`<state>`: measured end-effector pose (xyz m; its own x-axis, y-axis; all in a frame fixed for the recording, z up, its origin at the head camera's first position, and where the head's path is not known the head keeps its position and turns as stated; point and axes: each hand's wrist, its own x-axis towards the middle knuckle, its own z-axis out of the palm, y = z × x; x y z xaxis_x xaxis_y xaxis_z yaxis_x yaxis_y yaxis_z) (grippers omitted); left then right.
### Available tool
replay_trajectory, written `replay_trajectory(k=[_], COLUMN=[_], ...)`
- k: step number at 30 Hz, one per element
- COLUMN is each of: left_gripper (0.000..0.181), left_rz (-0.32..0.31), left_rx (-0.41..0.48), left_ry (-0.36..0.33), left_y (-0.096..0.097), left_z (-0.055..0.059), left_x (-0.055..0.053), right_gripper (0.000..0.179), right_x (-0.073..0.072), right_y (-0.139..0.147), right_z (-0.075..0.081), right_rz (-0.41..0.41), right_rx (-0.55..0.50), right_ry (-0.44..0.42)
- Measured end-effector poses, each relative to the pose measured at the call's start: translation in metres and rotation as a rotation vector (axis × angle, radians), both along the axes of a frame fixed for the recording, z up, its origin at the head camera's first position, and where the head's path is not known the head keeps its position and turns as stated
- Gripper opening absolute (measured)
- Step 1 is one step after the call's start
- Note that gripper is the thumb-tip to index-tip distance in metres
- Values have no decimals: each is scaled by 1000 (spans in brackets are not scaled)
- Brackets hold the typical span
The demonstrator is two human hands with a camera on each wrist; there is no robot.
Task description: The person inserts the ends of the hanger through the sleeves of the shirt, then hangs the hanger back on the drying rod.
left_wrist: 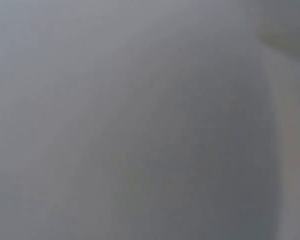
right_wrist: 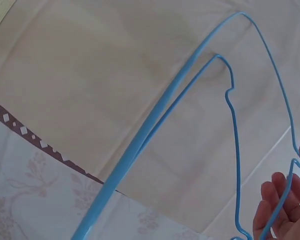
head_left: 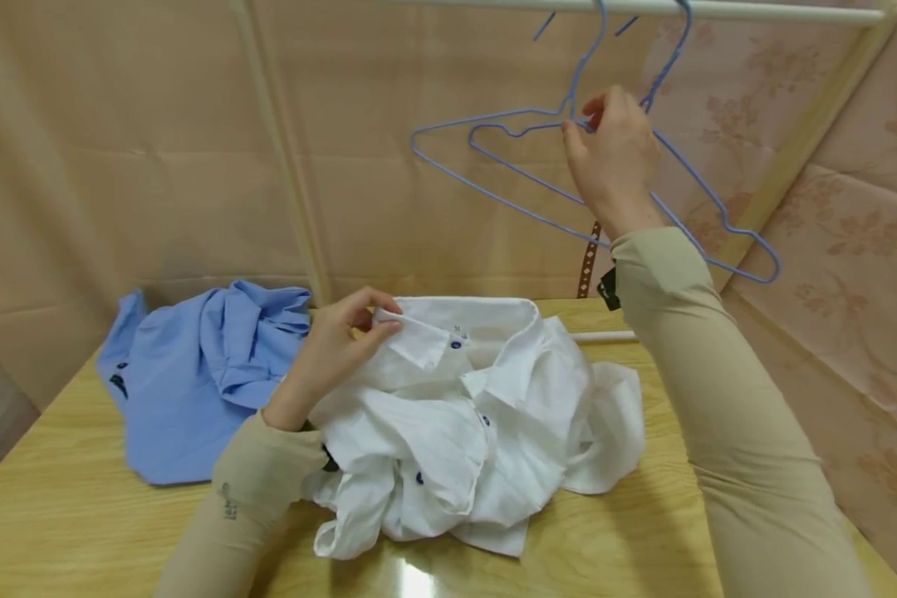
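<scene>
One white button-up shirt (head_left: 448, 432) lies on the surface (head_left: 605, 540), its collar (head_left: 419, 336) pinched by the left hand (head_left: 332, 349), while the right hand (head_left: 619, 162), whose grip I cannot tell, meets blue wire hangers (right_wrist: 149, 122) above it, where gentle handling should avoid tangling the pair.

Bright glare on the table (head_left: 417, 578); left wrist view blurred.

The left hand (head_left: 336, 349) pinches the white shirt (head_left: 448, 440); above it, the right hand (head_left: 619, 158) is raised with bent fingers (head_left: 604, 101), its arm (head_left: 732, 407) outstretched.
</scene>
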<state>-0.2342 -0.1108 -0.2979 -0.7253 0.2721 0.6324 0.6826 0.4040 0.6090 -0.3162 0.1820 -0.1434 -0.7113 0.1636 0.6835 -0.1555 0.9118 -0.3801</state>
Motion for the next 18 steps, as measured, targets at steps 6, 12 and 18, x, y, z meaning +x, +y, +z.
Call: replay_trajectory(k=[6,12,18], left_gripper=[13,13,13], left_rz=[-8,10,24], left_rx=[2,-18,-52], left_ry=[-2,-16,-13], left_y=[3,4,5], left_z=[-2,-3,-4], left_x=[0,1,0], right_gripper=[57,69,68], right_x=[-9,-15,-19], right_y=[-3,-4,-3], right_z=[6,9,7], right_rz=[-31,-109,-145], right_rx=[-31,-31,38], right_ry=[-33,-100,-154])
